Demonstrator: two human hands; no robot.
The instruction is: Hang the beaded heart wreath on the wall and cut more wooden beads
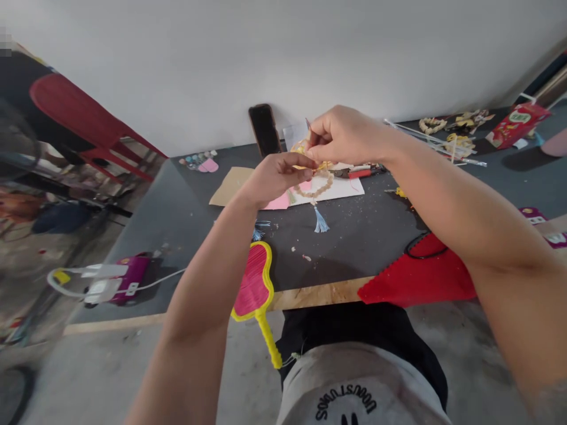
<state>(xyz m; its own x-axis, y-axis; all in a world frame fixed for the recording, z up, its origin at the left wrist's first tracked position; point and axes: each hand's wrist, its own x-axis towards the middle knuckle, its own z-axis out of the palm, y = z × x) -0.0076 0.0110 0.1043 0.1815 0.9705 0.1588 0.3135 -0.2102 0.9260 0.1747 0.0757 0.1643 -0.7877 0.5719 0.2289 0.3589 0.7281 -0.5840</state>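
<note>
Beaded bracelet [315, 193] is located just below the grip; left hand [280, 174] and right hand [340, 136] are pinched closed, contents not discernible; red-handled pliers [359, 173] lie just right of the grip; phone [264, 128] stands beyond, leftward

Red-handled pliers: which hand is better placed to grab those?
Probably the right hand: the pliers lie just below it in the picture. The left hand is farther left. Both hands seem busy, though.
</note>
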